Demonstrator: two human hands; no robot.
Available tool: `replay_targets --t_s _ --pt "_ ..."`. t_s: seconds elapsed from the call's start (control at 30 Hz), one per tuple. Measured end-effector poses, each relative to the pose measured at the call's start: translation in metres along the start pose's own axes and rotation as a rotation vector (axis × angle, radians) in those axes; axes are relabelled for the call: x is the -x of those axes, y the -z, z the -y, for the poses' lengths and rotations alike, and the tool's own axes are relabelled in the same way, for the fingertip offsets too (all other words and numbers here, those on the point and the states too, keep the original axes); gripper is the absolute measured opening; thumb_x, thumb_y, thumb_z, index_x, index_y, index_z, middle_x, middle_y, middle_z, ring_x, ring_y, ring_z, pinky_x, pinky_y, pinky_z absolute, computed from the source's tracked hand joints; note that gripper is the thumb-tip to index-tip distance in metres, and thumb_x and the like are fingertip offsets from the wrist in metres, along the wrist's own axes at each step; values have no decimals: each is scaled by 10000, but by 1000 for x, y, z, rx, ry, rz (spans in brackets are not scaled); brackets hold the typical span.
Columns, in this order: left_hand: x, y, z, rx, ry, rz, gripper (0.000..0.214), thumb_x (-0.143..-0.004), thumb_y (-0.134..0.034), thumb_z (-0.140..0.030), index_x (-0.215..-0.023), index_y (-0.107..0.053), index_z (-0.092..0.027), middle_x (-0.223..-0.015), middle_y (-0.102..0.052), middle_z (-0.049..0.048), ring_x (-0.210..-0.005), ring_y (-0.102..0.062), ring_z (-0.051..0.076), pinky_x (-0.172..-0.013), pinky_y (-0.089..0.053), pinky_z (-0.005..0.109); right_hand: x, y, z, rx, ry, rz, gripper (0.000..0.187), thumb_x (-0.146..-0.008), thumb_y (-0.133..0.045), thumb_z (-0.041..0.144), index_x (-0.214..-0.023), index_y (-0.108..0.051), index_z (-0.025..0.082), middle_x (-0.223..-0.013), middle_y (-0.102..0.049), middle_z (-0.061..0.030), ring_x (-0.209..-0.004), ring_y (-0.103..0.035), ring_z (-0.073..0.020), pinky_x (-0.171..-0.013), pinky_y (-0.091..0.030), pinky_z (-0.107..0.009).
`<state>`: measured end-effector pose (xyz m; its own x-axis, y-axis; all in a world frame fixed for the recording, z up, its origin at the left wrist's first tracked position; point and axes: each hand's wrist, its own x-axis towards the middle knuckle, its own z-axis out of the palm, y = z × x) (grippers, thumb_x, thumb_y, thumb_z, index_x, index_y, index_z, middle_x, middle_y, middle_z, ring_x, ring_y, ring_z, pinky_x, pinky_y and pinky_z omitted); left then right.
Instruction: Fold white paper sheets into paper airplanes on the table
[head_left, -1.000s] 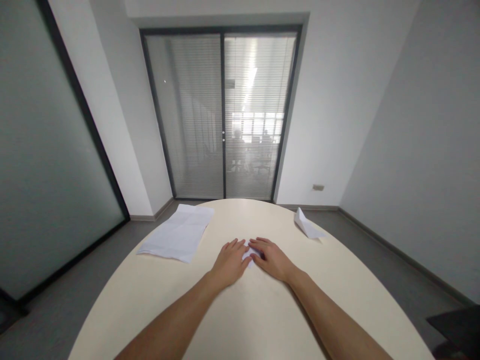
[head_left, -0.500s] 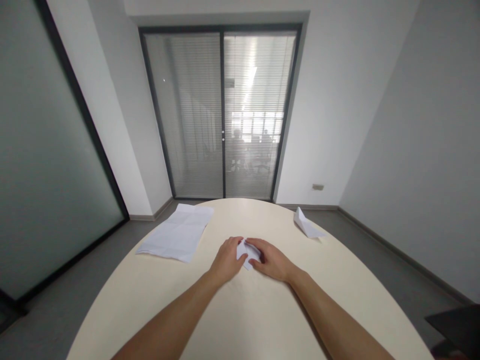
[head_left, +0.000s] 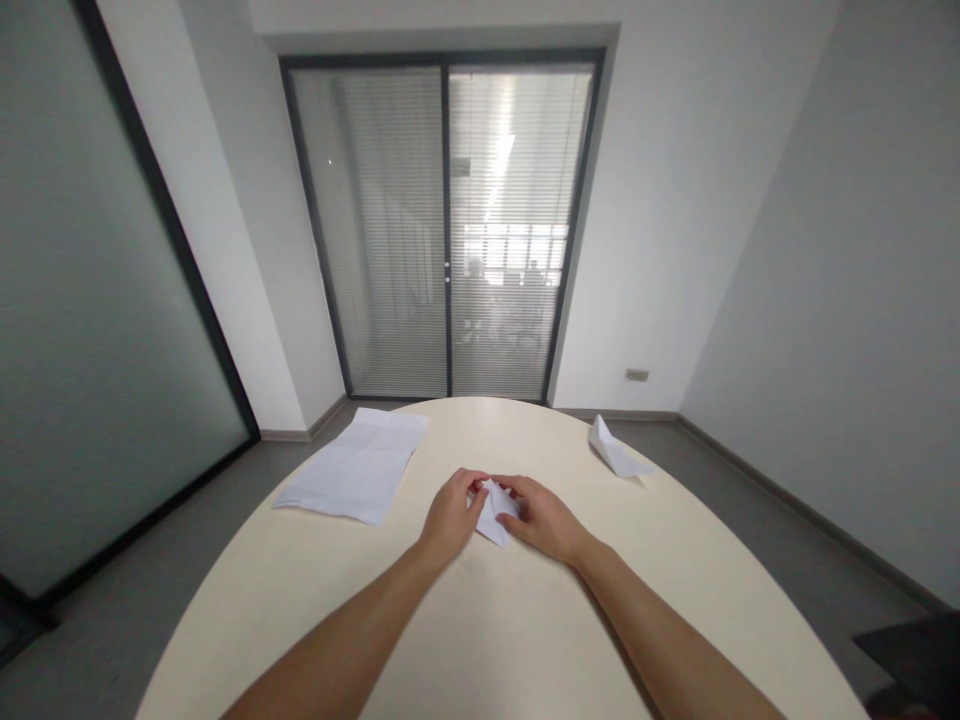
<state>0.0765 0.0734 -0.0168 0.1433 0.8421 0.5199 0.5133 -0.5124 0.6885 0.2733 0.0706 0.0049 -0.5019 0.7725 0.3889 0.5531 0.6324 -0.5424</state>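
Observation:
A small folded piece of white paper [head_left: 493, 515] stands slightly raised off the cream round table [head_left: 525, 620], between both my hands. My left hand [head_left: 448, 515] pinches its left side with curled fingers. My right hand [head_left: 544, 518] grips its right side, fingers bent over the fold. Most of the piece is hidden by my fingers.
A creased flat white sheet [head_left: 356, 465] lies at the table's left far side. A folded paper shape [head_left: 615, 450] sits near the right far edge. Glass doors with blinds [head_left: 446, 230] stand behind the table. A dark object [head_left: 911, 650] is at the lower right.
My hands went from lying flat on the folded paper to pinching it and lifting its edges off the table; more of the white paper now shows between them.

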Motion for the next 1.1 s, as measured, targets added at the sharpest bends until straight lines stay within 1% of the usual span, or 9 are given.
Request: replay_targets --t_s 0.1,0.17,0.23,0.33,0.4,0.6,0.77,0.93,1.1 --pt "0 3 -8 9 -51 -5 184 -924 -519 -195 -1052 -651 -214 -980 -657 35 -910 -627 172 -857 -520 320 0 2 0 53 -9 -24 419 -853 -632 220 -1270 -594 221 -1042 -687 -80 -942 -630 -227 -867 -509 -375" --pt "0 5 -13 9 -102 -21 188 -954 -499 -226 -1065 -650 -220 -1005 -655 40 -951 -626 173 -882 -514 316 0 3 0 78 23 -66 289 -913 -579 250 -1197 -628 220 -987 -682 -72 -904 -626 -218 -841 -507 -364" --pt "0 6 -16 2 -151 -52 207 -980 -472 -253 -1086 -647 -223 -1033 -649 49 -994 -618 176 -910 -503 317 0 4 -1 99 64 -123 230 -965 -519 290 -1149 -643 227 -967 -677 -71 -876 -620 -215 -818 -506 -361" --pt "0 7 -18 -19 -191 -93 216 -995 -462 -279 -1084 -651 -223 -1031 -646 53 -1008 -610 180 -920 -492 318 -1 6 -1 114 122 -209 251 -1005 -453 326 -1153 -641 247 -966 -679 -74 -873 -613 -222 -814 -508 -370" --pt "0 8 -18 -35 -196 -100 206 -992 -474 -285 -1050 -660 -221 -1010 -653 49 -994 -612 181 -914 -490 318 -1 6 -2 116 141 -238 267 -1013 -436 336 -1166 -639 255 -968 -683 -78 -889 -612 -230 -826 -510 -381" --pt "0 9 -20 -43 -168 -98 213 -985 -487 -291 -1006 -688 -224 -985 -686 39 -971 -632 179 -899 -496 308 0 8 0 120 135 -234 299 -1019 -423 337 -1227 -624 260 -1026 -689 -84 -930 -619 -232 -853 -516 -392" --pt "0 9 -20 -1 -188 -98 208 -983 -490 -262 -996 -692 -216 -982 -705 32 -939 -647 167 -876 -507 298 1 10 5 123 176 -242 308 -1015 -445 328 -1274 -599 262 -1061 -687 -86 -959 -629 -223 -877 -519 -386" --pt "0 7 -17 31 -251 -87 201 -989 -496 -246 -1008 -693 -213 -998 -697 40 -958 -639 167 -892 -505 306 0 9 7 121 241 -259 225 -1006 -480 274 -1179 -624 259 -1031 -688 -70 -954 -630 -208 -856 -514 -359" --pt "0 8 -19 -79 -267 -157 181 -965 -557 -278 -1011 -728 -242 -1005 -643 49 -950 -600 185 -876 -496 332 0 7 8 135 261 -318 125 -982 -512 226 -1059 -609 237 -946 -677 -57 -870 -626 -197 -793 -497 -328"
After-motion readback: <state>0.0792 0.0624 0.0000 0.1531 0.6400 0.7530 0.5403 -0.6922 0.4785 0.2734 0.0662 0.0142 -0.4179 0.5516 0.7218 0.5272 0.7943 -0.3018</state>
